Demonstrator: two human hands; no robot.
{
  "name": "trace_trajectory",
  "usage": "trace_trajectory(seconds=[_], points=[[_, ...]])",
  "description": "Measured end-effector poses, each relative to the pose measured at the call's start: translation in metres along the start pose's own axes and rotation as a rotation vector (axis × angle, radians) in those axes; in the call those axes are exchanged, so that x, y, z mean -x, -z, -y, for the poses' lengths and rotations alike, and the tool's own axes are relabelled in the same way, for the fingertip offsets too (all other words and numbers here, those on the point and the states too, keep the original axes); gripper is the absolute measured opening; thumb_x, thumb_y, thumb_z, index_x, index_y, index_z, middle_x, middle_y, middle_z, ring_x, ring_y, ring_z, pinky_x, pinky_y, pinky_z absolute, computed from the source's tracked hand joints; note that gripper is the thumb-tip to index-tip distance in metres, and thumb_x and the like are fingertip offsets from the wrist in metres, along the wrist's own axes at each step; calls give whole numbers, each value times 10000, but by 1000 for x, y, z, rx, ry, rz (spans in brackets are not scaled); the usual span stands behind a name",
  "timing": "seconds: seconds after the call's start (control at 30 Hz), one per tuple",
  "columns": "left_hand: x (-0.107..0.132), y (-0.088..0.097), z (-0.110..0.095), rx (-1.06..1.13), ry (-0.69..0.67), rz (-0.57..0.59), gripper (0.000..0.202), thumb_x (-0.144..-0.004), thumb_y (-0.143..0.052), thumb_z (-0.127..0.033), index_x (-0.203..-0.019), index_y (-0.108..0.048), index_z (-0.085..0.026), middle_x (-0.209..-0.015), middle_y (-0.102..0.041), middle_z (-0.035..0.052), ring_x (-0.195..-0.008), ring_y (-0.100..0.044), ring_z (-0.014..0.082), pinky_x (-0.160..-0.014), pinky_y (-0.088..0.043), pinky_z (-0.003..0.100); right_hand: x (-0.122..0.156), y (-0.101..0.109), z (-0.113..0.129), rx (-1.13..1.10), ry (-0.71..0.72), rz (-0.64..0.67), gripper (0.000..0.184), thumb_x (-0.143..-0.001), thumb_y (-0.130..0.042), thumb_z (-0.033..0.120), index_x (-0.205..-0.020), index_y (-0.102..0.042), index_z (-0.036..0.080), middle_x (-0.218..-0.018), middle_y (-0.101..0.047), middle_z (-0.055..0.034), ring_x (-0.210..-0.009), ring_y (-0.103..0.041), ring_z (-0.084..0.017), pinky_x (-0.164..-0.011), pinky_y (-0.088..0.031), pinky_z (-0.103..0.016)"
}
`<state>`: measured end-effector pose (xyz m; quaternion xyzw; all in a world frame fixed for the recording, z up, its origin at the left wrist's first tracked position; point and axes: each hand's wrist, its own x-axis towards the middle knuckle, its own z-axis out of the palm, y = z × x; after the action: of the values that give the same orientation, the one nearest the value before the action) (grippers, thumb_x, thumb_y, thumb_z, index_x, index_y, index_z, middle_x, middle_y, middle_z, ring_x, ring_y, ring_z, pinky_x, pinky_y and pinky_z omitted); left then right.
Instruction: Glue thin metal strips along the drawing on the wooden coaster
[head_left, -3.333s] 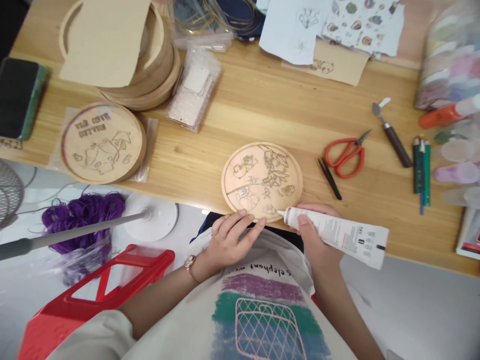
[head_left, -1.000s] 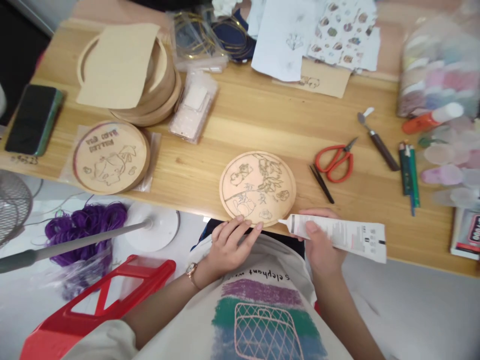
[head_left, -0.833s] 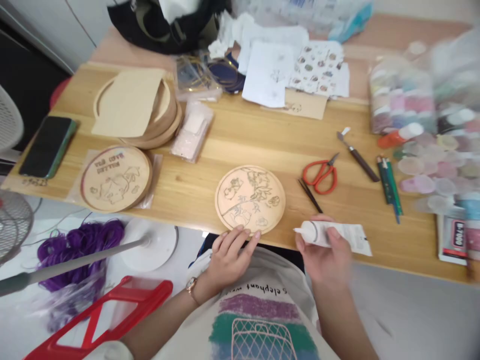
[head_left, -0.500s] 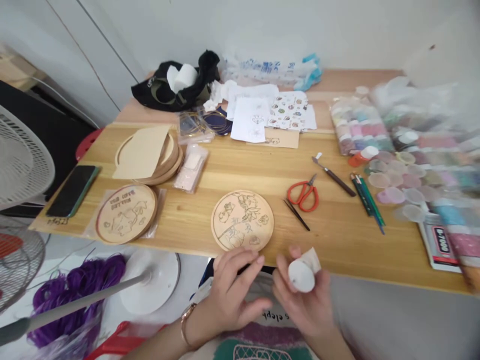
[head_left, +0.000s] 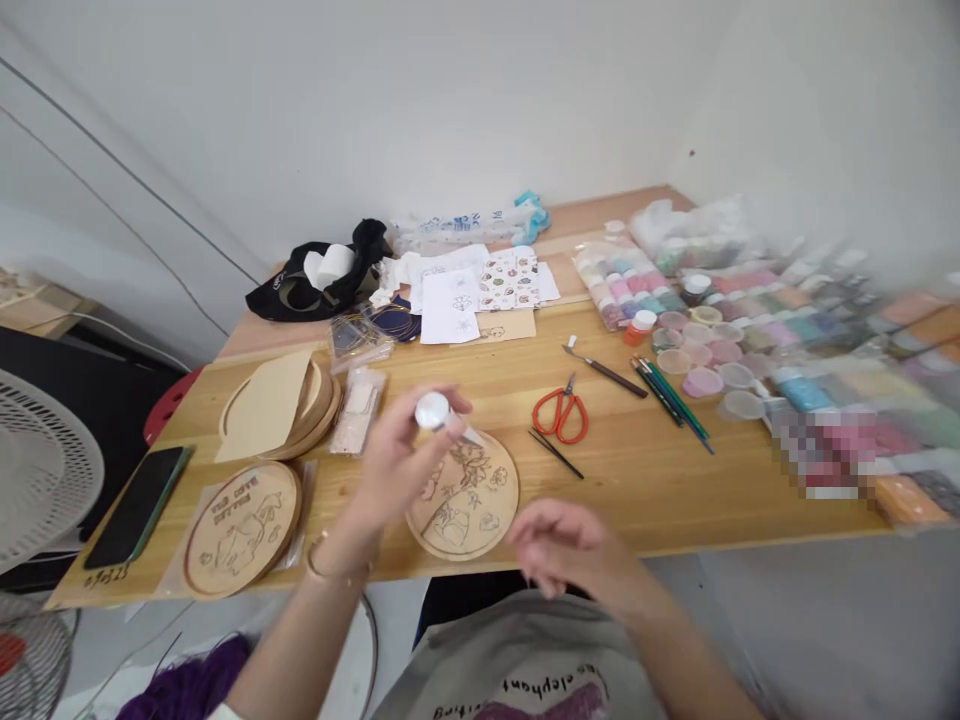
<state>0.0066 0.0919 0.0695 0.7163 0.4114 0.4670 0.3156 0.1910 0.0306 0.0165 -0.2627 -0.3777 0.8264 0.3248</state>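
My left hand (head_left: 401, 465) is closed around a small white-capped bottle (head_left: 435, 411), held above the upper left of a round wooden plaque (head_left: 469, 535). The bottle's body is mostly hidden by my fingers. Line drawings of animals and flowers cover the plaque, which lies flat near the table's front edge. By its lower right rim, my right hand (head_left: 562, 545) hangs with loosely bent fingers and nothing visible in them. To the plaque's right lie black tweezers (head_left: 556, 455) and red-handled scissors (head_left: 561, 412).
A second drawn plaque (head_left: 244, 530) and a phone (head_left: 139, 508) lie at the left. Farther back are papers (head_left: 450, 300) and a black bag (head_left: 300, 290). At the right are a dark-handled knife (head_left: 616, 378), pencils (head_left: 667, 395), clear cups (head_left: 703, 382) and bagged colour bottles (head_left: 626, 285).
The white-capped bottle has passed from my right hand to my left. My left hand has risen over the plaque, and my right hand now looks empty. The camera view has shifted.
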Motion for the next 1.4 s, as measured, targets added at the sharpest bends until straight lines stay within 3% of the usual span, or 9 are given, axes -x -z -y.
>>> trace_trajectory(seconds=[0.13, 0.2, 0.5, 0.7, 0.87, 0.93, 1.07, 1.23, 1.4], points=[[-58, 30, 38, -750, -4, 386, 290, -887, -532, -303, -1144, -567, -173, -1033, -678, 85, -891, -643, 211, -784, -509, 350, 27, 59, 11, 795, 270, -726, 226, -826, -625, 425, -838, -683, 207, -747, -664, -23, -653, -593, -146, -590, -473, -277], [-78, 32, 58, -823, 7, 527, 232, -806, -578, -235, -1026, -628, -179, -969, -688, 71, -854, -634, 221, -738, -488, 325, 32, 80, 12, 1189, 397, -811, 171, -816, -618, 363, -757, -688, 218, -763, -679, -44, -744, -623, -203, -678, -503, -350], [-81, 7, 100, -885, 5, 700, 321, -777, -536, -136, -1072, -650, -193, -948, -633, 71, -915, -592, 222, -803, -466, 316, 1, 60, -2, 1798, 455, -563, 95, -846, -610, 171, -842, -698, 207, -888, -692, -63, -855, -598, -228, -727, -475, -362], [-46, 19, 95, -885, 55, 515, 503, -800, -523, -93, -1298, -505, -153, -1194, -564, 121, -1114, -515, 269, -965, -424, 422, -11, 69, -8, 1817, 406, -537, 166, -897, -549, 182, -811, -691, 193, -863, -690, -71, -863, -580, -236, -743, -427, -372], [32, 22, 42, -703, -34, 130, 261, -878, -547, -161, -1130, -613, -169, -1112, -617, 96, -1059, -566, 238, -922, -460, 407, 2, 57, -3, 1883, 590, -490, 244, -947, -454, 171, -784, -636, 180, -805, -681, -69, -771, -568, -207, -712, -414, -341], [65, 15, 14, -462, 97, 116, 182, -898, -559, -165, -1064, -633, -181, -983, -663, 53, -939, -606, 178, -836, -489, 316, 15, 35, 1, 1761, 623, -291, 221, -963, -436, 179, -833, -615, 171, -795, -677, -53, -768, -568, -183, -719, -425, -313], [106, -4, -21, 111, 515, 385, 115, -914, -574, -244, -980, -657, -200, -874, -677, 0, -788, -620, 112, -714, -484, 214, 34, -11, 1, 1577, 514, 90, 335, -996, -296, 138, -832, -586, 177, -724, -634, -6, -656, -549, -141, -625, -404, -275], [121, -12, -16, 484, 876, 356, 125, -878, -597, -267, -824, -660, -174, -726, -639, -22, -629, -569, 80, -606, -454, 184, 36, -25, -8, 1606, 409, 144, 364, -1006, -249, 144, -839, -570, 183, -694, -588, 10, -589, -540, -130, -536, -343, -264], [127, -11, -13, 479, 954, 365, 45, -787, -670, -209, -812, -661, -173, -746, -639, -21, -668, -560, 87, -629, -444, 191, 35, -25, -7, 1627, 302, 165, 346, -986, -267, 107, -804, -547, 199, -683, -566, 26, -540, -502, -113, -486, -283, -263]])
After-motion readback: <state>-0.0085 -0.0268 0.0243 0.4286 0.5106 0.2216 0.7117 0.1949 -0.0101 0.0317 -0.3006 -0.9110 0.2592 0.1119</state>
